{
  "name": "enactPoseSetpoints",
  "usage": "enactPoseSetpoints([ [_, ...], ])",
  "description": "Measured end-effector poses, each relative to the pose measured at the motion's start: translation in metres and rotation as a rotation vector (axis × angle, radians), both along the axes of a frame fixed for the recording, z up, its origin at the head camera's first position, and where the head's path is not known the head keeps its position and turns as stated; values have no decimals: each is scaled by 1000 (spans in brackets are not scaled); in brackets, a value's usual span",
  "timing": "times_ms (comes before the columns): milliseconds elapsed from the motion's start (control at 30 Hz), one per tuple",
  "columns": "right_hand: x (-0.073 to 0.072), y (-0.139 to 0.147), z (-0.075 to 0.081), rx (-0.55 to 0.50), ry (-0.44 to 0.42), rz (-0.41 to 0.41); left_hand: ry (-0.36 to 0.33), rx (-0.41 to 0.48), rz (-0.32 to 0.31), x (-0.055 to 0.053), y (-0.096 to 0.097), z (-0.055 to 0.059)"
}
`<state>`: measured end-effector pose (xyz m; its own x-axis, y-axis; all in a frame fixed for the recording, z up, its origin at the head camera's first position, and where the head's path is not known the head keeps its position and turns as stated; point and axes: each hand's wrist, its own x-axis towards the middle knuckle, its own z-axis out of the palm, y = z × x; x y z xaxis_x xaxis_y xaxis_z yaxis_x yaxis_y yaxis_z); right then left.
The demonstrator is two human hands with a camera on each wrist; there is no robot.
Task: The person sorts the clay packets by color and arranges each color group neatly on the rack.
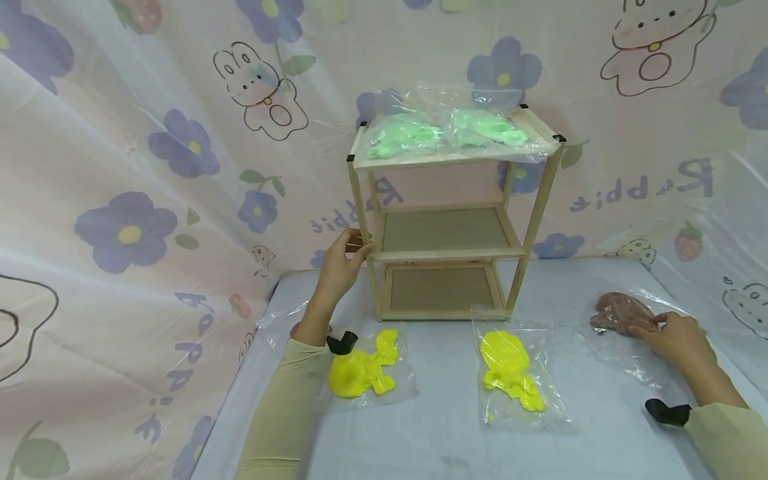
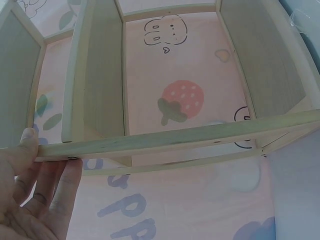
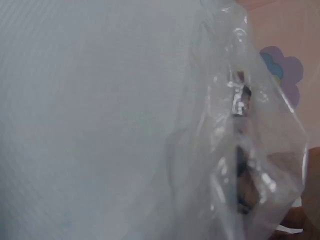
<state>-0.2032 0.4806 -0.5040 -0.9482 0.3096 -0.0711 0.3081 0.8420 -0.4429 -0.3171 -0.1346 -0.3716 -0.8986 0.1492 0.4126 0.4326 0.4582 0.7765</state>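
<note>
A small three-tier wooden shelf (image 1: 453, 255) stands on the table. My left hand (image 1: 339, 270) grips its left front post at the height of the middle tier. In the left wrist view, the thumb (image 2: 29, 142) and fingers (image 2: 62, 195) lie on opposite sides of that post. Far to the right, my right hand (image 1: 684, 340) holds a clear bag of brown clay (image 1: 621, 313) by its near right side. Crinkled plastic (image 3: 225, 150) fills the right part of the right wrist view, where most of that hand is hidden.
Two bags of green clay (image 1: 405, 137) lie on the shelf's top tier. On the table (image 1: 444, 440), one bag of yellow clay (image 1: 354, 373) is beside my left forearm and another yellow clay bag (image 1: 507, 363) sits farther right. A printed curtain (image 1: 180, 233) hangs behind.
</note>
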Motion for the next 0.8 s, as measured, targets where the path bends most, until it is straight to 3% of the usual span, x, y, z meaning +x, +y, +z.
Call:
enactPoseSetpoints([
  [800, -8, 8, -13, -11, 65, 75, -3, -10, 8, 0, 0, 0],
])
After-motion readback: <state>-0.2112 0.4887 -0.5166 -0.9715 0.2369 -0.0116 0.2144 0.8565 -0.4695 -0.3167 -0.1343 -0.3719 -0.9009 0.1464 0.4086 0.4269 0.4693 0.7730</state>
